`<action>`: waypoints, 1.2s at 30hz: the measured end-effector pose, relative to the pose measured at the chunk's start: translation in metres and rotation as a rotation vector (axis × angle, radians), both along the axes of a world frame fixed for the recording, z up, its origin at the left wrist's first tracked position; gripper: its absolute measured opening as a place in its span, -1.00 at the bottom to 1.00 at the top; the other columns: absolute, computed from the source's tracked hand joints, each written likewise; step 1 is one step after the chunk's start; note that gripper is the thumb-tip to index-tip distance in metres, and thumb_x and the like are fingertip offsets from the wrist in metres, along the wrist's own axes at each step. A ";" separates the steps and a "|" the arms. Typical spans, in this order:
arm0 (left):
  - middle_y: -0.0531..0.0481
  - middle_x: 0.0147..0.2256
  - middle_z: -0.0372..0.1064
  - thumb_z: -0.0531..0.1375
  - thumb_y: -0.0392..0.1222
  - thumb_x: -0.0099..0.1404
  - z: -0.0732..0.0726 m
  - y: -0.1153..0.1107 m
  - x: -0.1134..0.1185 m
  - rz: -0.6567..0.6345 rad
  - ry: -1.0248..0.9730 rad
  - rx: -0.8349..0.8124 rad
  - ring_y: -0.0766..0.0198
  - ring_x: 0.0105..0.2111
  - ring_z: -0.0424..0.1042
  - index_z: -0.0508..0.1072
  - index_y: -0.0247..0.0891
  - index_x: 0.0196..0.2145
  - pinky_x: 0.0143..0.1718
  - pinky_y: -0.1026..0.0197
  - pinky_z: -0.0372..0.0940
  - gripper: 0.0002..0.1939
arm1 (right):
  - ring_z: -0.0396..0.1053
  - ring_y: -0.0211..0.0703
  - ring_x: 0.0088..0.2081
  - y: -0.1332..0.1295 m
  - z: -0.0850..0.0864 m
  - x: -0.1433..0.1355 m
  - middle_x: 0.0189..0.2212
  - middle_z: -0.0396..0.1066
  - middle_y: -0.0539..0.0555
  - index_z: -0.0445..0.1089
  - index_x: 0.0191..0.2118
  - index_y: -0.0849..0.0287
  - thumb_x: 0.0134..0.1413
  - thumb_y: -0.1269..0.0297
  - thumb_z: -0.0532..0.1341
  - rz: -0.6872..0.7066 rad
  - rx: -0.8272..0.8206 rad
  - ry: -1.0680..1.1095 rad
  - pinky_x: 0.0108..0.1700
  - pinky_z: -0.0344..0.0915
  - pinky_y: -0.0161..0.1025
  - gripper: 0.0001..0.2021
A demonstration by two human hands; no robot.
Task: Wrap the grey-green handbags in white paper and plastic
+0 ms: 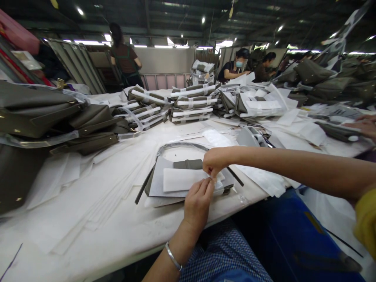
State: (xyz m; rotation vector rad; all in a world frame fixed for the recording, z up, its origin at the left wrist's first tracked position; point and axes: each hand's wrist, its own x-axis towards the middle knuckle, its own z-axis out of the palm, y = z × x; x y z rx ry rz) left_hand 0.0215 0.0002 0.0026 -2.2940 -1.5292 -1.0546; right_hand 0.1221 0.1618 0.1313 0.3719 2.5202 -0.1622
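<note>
On the table in front of me lies an olive-grey handbag [188,163], its dark strap or handle [180,145] arched beyond it under clear wrap. A grey-white sheet [157,176] covers much of the bag, and a white foam-like strip [179,180] rests on top. At the strip's right end, the fingertips of my left hand [198,199] are closed in a pinch. My right hand [219,159] comes in from the right, fingers curled and pressed down against the left fingertips. Clear film [217,183] shows just below them; what sits between the fingers is hidden.
Olive bags [38,113] are heaped at left; wrapped bags [192,102] stand stacked behind. White sheets [102,196] overlap on the table's left. A grey dispenser-like tool [251,136] sits behind my right arm. A blue bin [293,239] is below the edge. Co-workers [236,68] sit farther back.
</note>
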 end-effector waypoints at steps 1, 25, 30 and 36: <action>-0.06 0.01 0.48 0.17 -0.33 0.38 0.000 0.000 0.000 -0.007 -0.004 -0.003 0.16 -0.02 0.43 0.36 -0.25 0.10 0.03 0.11 0.38 -0.66 | 0.29 -0.25 -0.48 0.000 -0.001 -0.003 -0.46 0.55 -0.02 0.61 -0.35 0.07 -0.07 0.08 0.41 0.011 0.015 -0.015 -0.44 -0.06 -0.28 -0.80; 0.01 -0.07 0.47 0.26 -0.29 0.32 0.002 -0.002 0.004 0.053 0.005 -0.031 0.18 -0.13 0.43 0.43 -0.14 -0.01 -0.09 0.15 0.41 -0.71 | 0.18 -0.34 -0.55 0.054 -0.027 -0.009 -0.58 0.40 -0.09 0.51 -0.49 0.15 -0.26 -0.06 0.45 -0.083 -0.108 0.209 -0.46 -0.03 -0.33 -0.64; 0.00 -0.07 0.48 0.24 -0.26 0.33 0.002 -0.002 0.004 0.050 0.001 -0.032 0.17 -0.13 0.44 0.44 -0.14 -0.01 -0.09 0.14 0.42 -0.73 | 0.29 -0.30 -0.48 0.071 -0.046 -0.002 -0.50 0.47 -0.05 0.53 -0.37 0.21 -0.24 -0.01 0.43 -0.194 -0.117 0.261 -0.44 0.08 -0.36 -0.62; 0.01 -0.07 0.48 0.26 -0.26 0.32 0.004 -0.002 0.003 0.057 0.020 -0.039 0.19 -0.11 0.44 0.44 -0.11 0.00 -0.08 0.13 0.42 -0.71 | 0.43 -0.17 -0.41 0.085 -0.051 0.004 -0.45 0.55 0.04 0.56 -0.35 0.22 -0.18 0.08 0.39 -0.326 -0.119 0.326 -0.36 0.23 -0.32 -0.69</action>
